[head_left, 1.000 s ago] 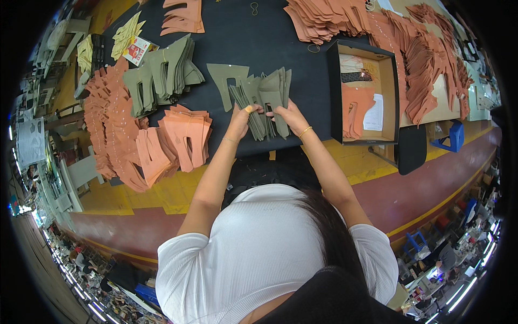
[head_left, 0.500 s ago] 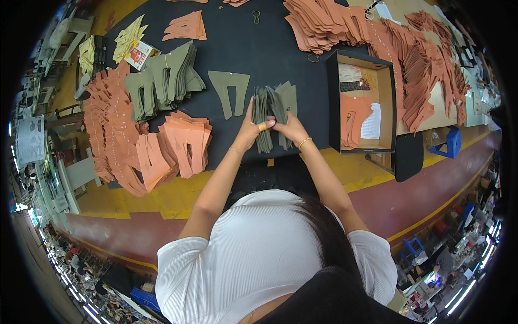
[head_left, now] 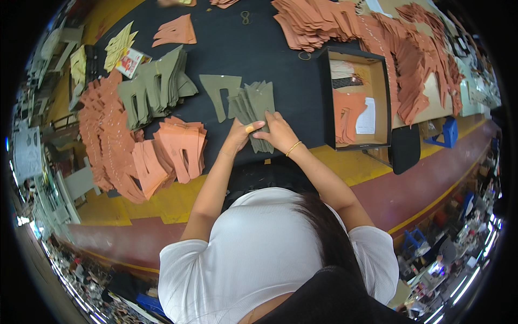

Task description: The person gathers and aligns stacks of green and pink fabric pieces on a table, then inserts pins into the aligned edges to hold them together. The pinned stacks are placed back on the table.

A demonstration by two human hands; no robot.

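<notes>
Just in front of me on the dark table, my left hand [head_left: 237, 135] and my right hand [head_left: 279, 133] grip a fanned stack of olive-green cut pieces [head_left: 251, 101]. The left thumb presses along the stack's near side, with a yellow band on that hand. My right fingers close over the stack's right edge. Much of the near part is hidden by the hands. A single green piece [head_left: 220, 86] with a slot lies flat, partly beneath the stack's left side. Farther left stands a thick pile of similar green pieces [head_left: 154, 89].
Salmon-coloured pieces [head_left: 181, 146] are piled at the left. More salmon stacks [head_left: 313, 21] lie at the far right. An open black box [head_left: 326, 100] holds salmon pieces and papers. Yellow-green pieces [head_left: 120, 46] and a small printed card [head_left: 129, 63] sit far left.
The green stack, held bunched with edges up before, is now tilted and fanned out flatter. Both hands have shifted with it. The whole view has turned slightly, and a blurred shape appears at the far edge.
</notes>
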